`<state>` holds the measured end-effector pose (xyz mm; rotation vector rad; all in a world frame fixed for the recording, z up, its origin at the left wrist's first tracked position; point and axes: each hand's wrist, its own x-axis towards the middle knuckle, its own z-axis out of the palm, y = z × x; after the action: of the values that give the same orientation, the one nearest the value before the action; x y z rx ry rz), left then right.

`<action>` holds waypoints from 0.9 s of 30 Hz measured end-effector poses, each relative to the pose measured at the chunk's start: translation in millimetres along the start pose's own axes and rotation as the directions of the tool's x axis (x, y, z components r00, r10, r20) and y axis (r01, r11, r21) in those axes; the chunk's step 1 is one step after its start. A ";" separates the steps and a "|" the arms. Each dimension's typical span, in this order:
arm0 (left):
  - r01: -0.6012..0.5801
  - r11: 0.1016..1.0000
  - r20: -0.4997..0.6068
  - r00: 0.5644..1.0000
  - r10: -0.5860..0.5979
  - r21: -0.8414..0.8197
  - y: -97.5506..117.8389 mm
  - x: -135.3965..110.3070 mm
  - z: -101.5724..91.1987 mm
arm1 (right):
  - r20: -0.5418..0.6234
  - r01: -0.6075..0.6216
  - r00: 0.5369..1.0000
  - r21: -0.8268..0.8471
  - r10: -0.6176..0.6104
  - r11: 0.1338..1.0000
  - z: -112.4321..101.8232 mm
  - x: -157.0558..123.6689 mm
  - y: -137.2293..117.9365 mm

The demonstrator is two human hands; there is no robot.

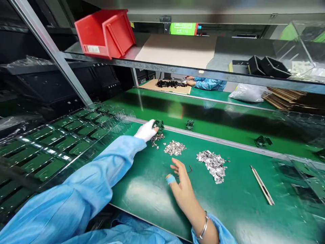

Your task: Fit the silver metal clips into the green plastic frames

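Note:
My left hand [147, 130], in a white glove with bare fingertips, grips a dark green circuit board [158, 125] by the conveyor's near rail. Just below it lies a small pile of metal parts [157, 138]. My right hand [181, 179] is bare and hovers over the green table, fingers apart and holding nothing, with blue tape round the thumb. A black hex key [190, 169] lies partly hidden behind its fingers. Between my hands sits a heap of small silvery pieces [175, 148]. Further right is a larger heap of flat metal pieces [213, 165].
Clear trays of green boards [86, 134] stand at left, another clear tray [302, 183] at right. A utility knife [262, 185] lies nearby. Boards [190, 124] rest on the green belt [218, 128]. Overhead, a shelf carries a red bin [105, 34]. Across, a co-worker's blue sleeve [210, 84] shows.

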<state>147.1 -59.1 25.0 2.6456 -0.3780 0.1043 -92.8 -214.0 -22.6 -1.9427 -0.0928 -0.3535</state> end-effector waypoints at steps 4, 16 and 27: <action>0.165 0.984 -0.046 0.986 -0.162 0.072 -20.8 77.7 2.0 | 0.149 0.162 0.979 -0.174 -0.137 0.971 4.2 -3.6 -2.9; 0.328 0.930 -0.041 0.945 -0.326 0.166 -27.1 124.5 8.2 | 0.266 0.112 0.964 -0.357 -0.014 0.927 0.7 0.3 7.6; -0.193 0.955 0.098 0.980 0.175 0.225 -37.8 70.5 -115.8 | 0.291 0.248 0.946 -0.360 -0.145 0.899 -3.3 -2.2 9.8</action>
<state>224.3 8.7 121.3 2.8458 -0.6766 0.1122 -93.3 -220.6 -30.8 -2.3818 -0.4221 -0.2644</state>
